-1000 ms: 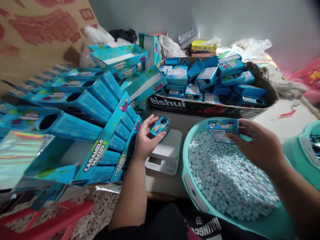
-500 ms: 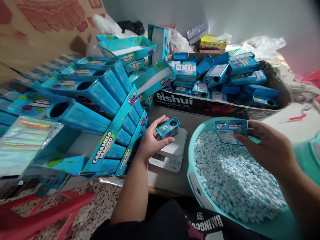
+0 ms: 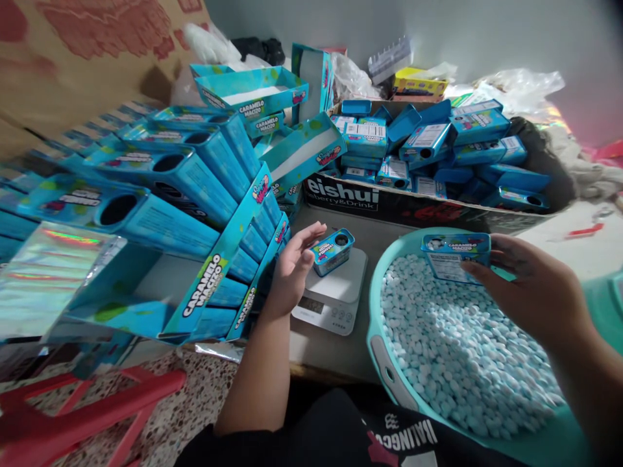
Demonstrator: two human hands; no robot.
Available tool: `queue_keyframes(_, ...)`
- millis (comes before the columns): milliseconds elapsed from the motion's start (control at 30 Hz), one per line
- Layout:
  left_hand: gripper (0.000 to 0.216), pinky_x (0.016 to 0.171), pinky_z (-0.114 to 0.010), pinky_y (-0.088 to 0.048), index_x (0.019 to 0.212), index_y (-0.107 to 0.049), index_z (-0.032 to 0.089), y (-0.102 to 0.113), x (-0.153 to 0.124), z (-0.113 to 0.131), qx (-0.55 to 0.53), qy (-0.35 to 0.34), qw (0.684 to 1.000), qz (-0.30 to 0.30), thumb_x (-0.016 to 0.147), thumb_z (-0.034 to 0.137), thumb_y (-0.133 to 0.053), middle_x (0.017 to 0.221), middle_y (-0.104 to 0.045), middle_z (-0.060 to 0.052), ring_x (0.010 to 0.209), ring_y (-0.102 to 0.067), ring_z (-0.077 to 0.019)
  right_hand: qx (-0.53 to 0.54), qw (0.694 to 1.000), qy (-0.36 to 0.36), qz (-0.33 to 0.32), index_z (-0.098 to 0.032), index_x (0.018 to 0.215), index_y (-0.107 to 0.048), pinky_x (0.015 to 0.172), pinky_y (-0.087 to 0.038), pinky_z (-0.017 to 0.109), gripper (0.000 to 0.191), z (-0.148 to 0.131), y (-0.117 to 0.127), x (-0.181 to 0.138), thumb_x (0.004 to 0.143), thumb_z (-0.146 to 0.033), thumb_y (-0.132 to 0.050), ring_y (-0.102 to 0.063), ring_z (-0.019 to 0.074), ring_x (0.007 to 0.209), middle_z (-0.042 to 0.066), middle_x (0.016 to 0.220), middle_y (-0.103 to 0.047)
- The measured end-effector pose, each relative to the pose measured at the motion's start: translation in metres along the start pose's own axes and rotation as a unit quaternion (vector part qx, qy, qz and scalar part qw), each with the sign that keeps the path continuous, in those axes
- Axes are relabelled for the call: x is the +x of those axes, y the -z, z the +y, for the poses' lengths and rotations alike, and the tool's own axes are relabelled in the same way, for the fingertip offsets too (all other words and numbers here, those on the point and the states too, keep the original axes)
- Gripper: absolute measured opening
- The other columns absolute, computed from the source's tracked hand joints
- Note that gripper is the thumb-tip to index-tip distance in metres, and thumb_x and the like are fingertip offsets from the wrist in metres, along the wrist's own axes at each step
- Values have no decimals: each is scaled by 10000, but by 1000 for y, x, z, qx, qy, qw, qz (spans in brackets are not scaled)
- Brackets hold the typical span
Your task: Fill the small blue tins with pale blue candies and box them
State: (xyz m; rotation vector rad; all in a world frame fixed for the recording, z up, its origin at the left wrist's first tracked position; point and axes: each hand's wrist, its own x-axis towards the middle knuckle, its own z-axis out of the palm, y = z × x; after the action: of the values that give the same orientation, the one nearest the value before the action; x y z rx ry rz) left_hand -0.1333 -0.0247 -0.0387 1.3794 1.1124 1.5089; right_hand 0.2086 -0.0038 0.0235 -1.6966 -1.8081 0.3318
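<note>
My left hand (image 3: 291, 267) is at the left edge of a white kitchen scale (image 3: 331, 295). A small blue tin with a round hole (image 3: 333, 249) rests on the scale. The hand's fingers are spread, and the thumb tip just touches the tin's left end. My right hand (image 3: 530, 292) is closed on a second blue tin (image 3: 455, 255), label side up. It holds this tin over the far rim of a teal basin (image 3: 384, 363) filled with pale blue candies (image 3: 452, 350).
Long blue "Caramelo Macizo" display boxes (image 3: 195, 181) are stacked in tilted rows on the left. A cardboard box (image 3: 413, 207) behind the scale holds several blue tins. Plastic bags and clutter line the back wall. A red plastic stool (image 3: 97, 415) stands at lower left.
My left hand set the small tin down on the scale and loosened its fingers. The right hand kept its tin over the basin. The view shifted slightly.
</note>
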Motion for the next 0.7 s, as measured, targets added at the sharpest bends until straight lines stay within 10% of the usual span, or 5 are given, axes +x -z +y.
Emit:
queue_keyframes(367,611,1068,-443,-469,1434,-387,178,-1,-1,-3,41,-32,998,23,957,555,-441,1337,-582,-170,1256,-569,-264,-30,1000,7,1,-251,1085,-689,696,-591,381,431,-1,0,1,748,-519,-715,-730,300,842,70,904,-743)
queue_keyframes(533,286,1023,-433,-505,1175,-585,193,-8,-8,1,141,-161,964,156,949,359,-529,1117,-665,-97,1136,-637,-237,-16,999,26,12,-267,1086,-692,727,-598,373,389,0,0,0,758,-472,-739,-730,277,837,47,904,-747)
queue_keyframes(700,248,921,-454,-561,1153,-567,215,-20,-18,13,260,-279,913,147,911,264,-541,1029,-643,-72,1060,-660,-245,6,999,37,23,-243,1099,-684,740,-596,365,384,-1,2,-3,772,-432,-751,-729,274,865,57,937,-750)
